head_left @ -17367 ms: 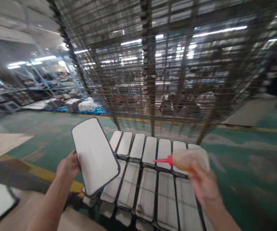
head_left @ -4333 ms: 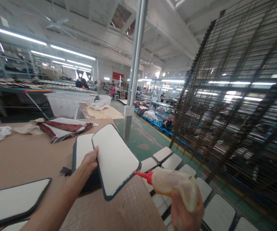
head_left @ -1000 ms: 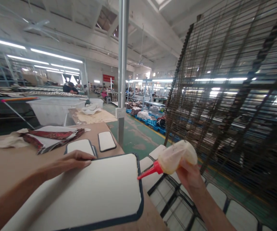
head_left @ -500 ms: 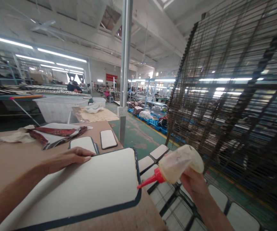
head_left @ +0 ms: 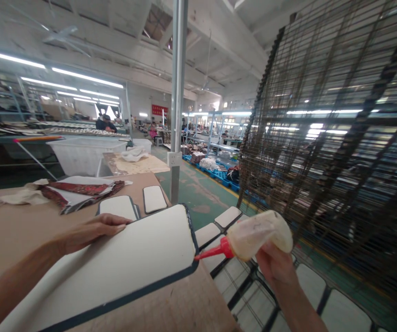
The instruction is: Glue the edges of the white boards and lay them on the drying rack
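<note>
A large white panel with a dark rim (head_left: 129,258) lies tilted over the brown table. My left hand (head_left: 95,230) pinches its far edge, thumb on top. My right hand (head_left: 276,263) is wrapped round a translucent squeeze bottle (head_left: 253,235) with a red nozzle (head_left: 215,250). The nozzle tip is at the panel's right rim, close to its near right corner. A glossy line with yellowish spots runs along that rim. Smaller white panels with dark rims, one (head_left: 154,199) alone and another (head_left: 117,207) on a stack, lie beyond the large one.
Patterned fabric (head_left: 84,189) lies on the brown table (head_left: 8,235) at the left. A grey post (head_left: 176,180) stands behind the table. At the right are a rack holding white panels (head_left: 207,234) and a tall wire grid (head_left: 309,138). A person (head_left: 106,123) is in the background.
The large panel's right end has shifted left and turned a little, bringing its near right corner up to the nozzle tip. My left hand has moved slightly left; the bottle has barely moved.
</note>
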A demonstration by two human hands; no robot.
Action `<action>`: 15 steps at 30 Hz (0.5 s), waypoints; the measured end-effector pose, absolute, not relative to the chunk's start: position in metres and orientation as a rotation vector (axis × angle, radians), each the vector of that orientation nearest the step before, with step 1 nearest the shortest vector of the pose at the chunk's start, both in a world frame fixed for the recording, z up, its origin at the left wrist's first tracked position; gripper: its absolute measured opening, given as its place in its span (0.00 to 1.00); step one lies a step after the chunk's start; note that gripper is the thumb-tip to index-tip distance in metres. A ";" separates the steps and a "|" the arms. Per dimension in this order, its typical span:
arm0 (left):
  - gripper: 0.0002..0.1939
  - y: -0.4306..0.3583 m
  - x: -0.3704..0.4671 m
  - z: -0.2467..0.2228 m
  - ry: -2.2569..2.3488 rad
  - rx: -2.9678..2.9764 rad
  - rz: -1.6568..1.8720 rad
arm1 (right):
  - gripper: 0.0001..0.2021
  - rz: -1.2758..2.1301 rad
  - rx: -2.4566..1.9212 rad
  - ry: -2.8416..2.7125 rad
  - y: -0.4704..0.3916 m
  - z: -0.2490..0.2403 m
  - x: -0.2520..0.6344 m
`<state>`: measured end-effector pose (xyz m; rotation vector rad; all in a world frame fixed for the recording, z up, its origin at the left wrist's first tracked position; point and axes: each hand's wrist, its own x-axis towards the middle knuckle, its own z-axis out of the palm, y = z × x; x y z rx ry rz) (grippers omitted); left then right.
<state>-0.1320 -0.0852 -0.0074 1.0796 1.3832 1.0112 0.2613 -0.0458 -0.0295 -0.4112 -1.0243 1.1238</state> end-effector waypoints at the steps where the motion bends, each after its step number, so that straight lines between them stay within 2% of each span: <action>1: 0.24 -0.084 -0.134 -0.008 1.341 1.066 0.939 | 0.26 1.105 -0.417 -1.004 -0.047 -0.029 0.260; 3: 0.24 -0.083 -0.137 -0.010 1.294 1.046 0.868 | 0.25 1.058 -0.442 -0.952 -0.049 -0.028 0.257; 15: 0.28 -0.078 -0.127 -0.045 1.397 0.953 1.036 | 0.21 0.855 -0.469 -0.833 -0.055 -0.045 0.246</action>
